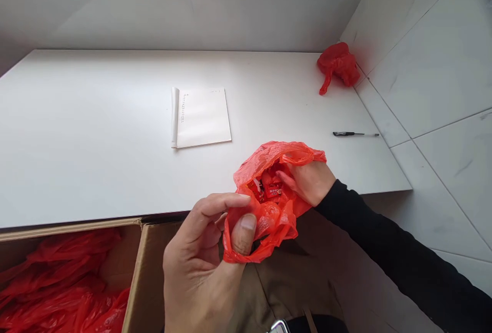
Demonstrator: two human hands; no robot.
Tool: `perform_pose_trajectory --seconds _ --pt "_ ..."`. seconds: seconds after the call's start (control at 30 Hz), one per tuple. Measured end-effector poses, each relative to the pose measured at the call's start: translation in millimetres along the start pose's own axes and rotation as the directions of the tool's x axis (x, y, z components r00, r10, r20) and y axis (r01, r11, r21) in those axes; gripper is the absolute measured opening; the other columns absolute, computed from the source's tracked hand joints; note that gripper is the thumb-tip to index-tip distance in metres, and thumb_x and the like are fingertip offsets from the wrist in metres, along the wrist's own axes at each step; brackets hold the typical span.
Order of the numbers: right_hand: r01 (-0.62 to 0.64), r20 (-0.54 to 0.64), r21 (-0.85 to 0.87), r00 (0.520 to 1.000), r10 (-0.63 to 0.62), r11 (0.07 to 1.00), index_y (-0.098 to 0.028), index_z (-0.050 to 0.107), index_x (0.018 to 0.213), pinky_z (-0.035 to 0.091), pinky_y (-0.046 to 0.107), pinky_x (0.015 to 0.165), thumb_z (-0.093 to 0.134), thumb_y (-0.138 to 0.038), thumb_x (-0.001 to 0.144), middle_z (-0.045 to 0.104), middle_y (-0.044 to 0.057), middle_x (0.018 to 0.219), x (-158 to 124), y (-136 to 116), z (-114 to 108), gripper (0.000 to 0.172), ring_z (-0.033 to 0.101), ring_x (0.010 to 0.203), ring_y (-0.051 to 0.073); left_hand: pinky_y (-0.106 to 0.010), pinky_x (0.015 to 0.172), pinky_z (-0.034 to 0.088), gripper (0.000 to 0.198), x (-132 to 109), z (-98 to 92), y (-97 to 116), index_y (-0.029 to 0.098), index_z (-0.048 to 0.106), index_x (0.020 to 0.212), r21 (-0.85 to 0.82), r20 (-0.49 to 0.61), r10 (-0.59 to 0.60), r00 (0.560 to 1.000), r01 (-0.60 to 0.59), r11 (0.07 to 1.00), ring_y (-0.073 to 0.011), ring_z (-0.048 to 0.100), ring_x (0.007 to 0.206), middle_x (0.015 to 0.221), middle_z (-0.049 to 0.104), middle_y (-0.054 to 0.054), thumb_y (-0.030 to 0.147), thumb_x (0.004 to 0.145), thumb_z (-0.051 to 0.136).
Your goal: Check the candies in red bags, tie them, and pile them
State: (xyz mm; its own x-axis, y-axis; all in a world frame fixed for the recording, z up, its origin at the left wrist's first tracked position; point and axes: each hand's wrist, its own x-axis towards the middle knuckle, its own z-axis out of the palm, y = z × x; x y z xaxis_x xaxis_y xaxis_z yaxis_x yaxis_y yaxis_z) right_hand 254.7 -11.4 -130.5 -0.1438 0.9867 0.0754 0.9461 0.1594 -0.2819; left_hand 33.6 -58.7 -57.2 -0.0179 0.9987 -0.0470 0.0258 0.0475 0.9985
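My left hand (203,256) pinches the near rim of the red bag (273,219). My right hand (311,182) grips the far rim. The mouth is spread open above the table (96,133) edge, exposing the packets (271,189) inside.

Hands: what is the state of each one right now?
Left hand: closed, pinching near edge of the red plastic bag.
Right hand: closed on its far rim, fingers inside.

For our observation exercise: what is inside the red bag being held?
Small red printed packets show in the red bag's mouth; the right hand and crumpled plastic hide the rest.
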Motion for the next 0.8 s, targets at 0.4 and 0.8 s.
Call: perform_pose_trajectory --seconds 0.4,0.8 --pt "-0.142 0.106 0.156 0.986 0.126 0.978 -0.019 0.063 0.092 0.05 0.039 0.074 0.059 -0.036 0.093 0.071 0.009 0.093 7.3 1.9 3.6 0.017 0.067 0.087 0.028 -0.014 0.067 0.058 0.013 2.2 -7.5 -8.9 0.028 0.075 0.097 -0.034 0.088 0.019 0.996 -0.016 0.999 -0.0121 0.07 0.079 0.095 0.072 0.0 0.025 0.085 0.077" --pt "-0.275 0.183 0.829 0.956 0.229 0.487 -0.019 0.061 0.1 0.062 0.033 0.07 0.067 -0.041 0.094 0.073 0.004 0.091 -13.3 -15.5 -55.5 0.023 0.071 0.08 0.019 -0.022 0.065 0.054 0.021 11.9 -7.4 -18.0 0.022 0.077 0.096 -0.086 0.076 -0.117 0.99 0.124 0.989 -0.0168 0.068 0.076 0.086 0.071 -0.003 0.041 0.085 0.076"
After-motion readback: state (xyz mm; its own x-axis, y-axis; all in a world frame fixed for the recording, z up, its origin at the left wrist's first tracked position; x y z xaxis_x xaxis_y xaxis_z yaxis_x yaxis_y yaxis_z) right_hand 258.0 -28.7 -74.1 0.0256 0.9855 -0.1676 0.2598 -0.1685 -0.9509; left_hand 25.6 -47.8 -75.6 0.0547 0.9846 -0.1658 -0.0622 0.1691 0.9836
